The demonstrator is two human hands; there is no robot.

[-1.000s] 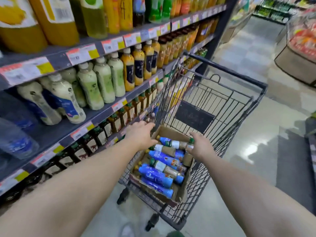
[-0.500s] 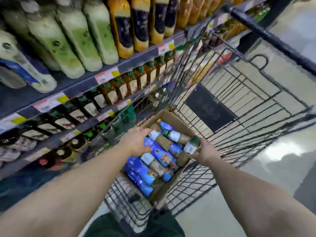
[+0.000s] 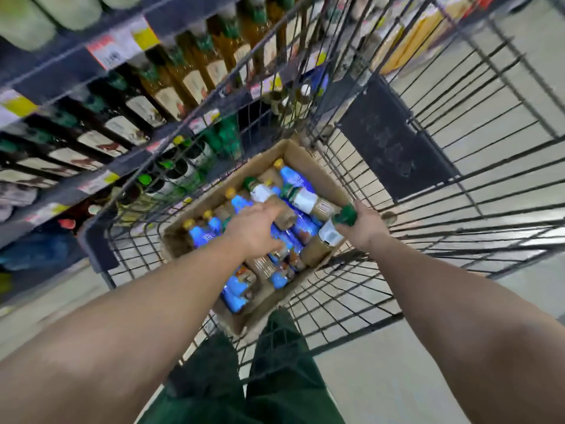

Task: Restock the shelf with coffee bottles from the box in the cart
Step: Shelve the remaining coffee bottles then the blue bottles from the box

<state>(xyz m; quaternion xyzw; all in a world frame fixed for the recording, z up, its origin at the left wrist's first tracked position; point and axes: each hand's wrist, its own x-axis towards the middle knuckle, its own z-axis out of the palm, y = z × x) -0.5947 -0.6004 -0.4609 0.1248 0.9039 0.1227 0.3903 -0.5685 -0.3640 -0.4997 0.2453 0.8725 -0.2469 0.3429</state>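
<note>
A brown cardboard box (image 3: 324, 175) lies in the wire cart (image 3: 428, 191) and holds several coffee bottles, some with blue labels (image 3: 235, 286), some brown with green caps. My right hand (image 3: 365, 228) grips a green-capped brown bottle (image 3: 324, 243) near its neck at the box's right side. My left hand (image 3: 253, 229) reaches into the middle of the box and closes over another brown bottle (image 3: 282, 217); its fingers are partly hidden. A third green-capped bottle (image 3: 308, 200) lies across the pile.
Dark store shelves (image 3: 61, 71) with price tags and rows of green-capped bottles (image 3: 189, 78) run along the left, right beside the cart. A dark plate (image 3: 394, 139) hangs on the cart's far wall. Pale floor (image 3: 397, 377) lies to the right. My green trousers (image 3: 275, 377) are below.
The view has tipped further down and closer to the cart. My left hand has slid deeper onto the bottles, and my right hand holds the green-capped bottle slightly raised at the box's edge.
</note>
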